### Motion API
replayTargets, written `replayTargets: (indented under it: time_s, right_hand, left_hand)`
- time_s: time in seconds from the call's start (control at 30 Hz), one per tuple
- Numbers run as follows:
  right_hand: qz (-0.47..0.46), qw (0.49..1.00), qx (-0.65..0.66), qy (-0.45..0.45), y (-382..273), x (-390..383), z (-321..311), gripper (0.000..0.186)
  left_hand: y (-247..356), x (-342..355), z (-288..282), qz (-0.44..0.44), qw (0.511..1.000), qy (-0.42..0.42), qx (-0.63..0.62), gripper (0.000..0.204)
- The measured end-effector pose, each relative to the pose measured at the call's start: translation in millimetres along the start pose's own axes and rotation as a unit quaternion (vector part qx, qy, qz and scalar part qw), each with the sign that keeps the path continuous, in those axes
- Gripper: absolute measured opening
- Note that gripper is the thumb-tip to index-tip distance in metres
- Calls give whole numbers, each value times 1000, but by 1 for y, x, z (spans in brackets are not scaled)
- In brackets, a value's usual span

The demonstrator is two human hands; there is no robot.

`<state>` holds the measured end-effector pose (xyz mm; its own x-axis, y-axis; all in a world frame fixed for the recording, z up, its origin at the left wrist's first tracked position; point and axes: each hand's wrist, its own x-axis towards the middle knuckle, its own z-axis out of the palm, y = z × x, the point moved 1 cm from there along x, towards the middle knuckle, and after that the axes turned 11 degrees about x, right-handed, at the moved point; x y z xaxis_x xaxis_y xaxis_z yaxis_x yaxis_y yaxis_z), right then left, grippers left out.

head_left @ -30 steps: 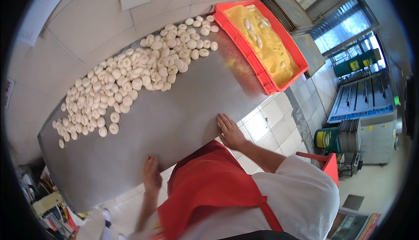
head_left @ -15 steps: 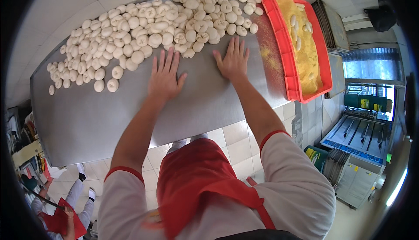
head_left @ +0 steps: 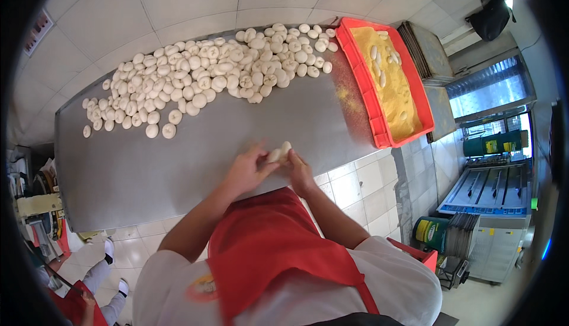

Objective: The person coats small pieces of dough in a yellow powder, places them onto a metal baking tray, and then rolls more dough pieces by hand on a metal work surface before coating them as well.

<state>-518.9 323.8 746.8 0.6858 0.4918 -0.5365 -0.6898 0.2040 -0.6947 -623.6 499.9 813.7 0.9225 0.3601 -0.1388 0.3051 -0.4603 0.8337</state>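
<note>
My left hand (head_left: 249, 169) and my right hand (head_left: 299, 171) meet above the front part of the steel table (head_left: 148, 178), both gripping small pale dough pieces (head_left: 280, 153) between thumb and fingers; the left fingers are partly smeared by motion. Behind them a long heap of round, flattened white dough pieces (head_left: 189, 77) lies along the back of the table against the tiled wall. At the table's right end sits a red plastic tray (head_left: 376, 130) of yellow powder (head_left: 397, 101), with several pale oval pieces lying in it.
Beside the red tray are stacked dark baking sheets (head_left: 432, 50). Farther right are a green bucket (head_left: 432, 231) and a metal appliance (head_left: 486, 187). At the lower left, a co-worker in a red apron (head_left: 68, 302) stands near a cluttered shelf (head_left: 38, 207).
Half a second ago both hands lay spread near the dough heap; they have since drawn back toward the front edge and taken hold of dough pieces. The view has shifted.
</note>
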Motion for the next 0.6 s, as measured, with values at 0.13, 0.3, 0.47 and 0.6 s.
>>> replayTargets:
  time_s: [0.13,0.3,0.47,0.6]
  right_hand:
    - [80,914,291,-273,-83,23,32,61]
    - [-200,943,262,-42,-211,122,61,53]
    - [-304,790,-531,-36,-129,201,92,33]
    - [-363,814,-452,41,-134,169,91,29]
  left_hand:
    - [-2,95,-30,165,963,143,160,46]
    - [-42,168,-72,165,888,33,428,37]
    - [-35,154,-92,80,988,74,107,31]
    - [-40,58,-133,37,978,201,39,31]
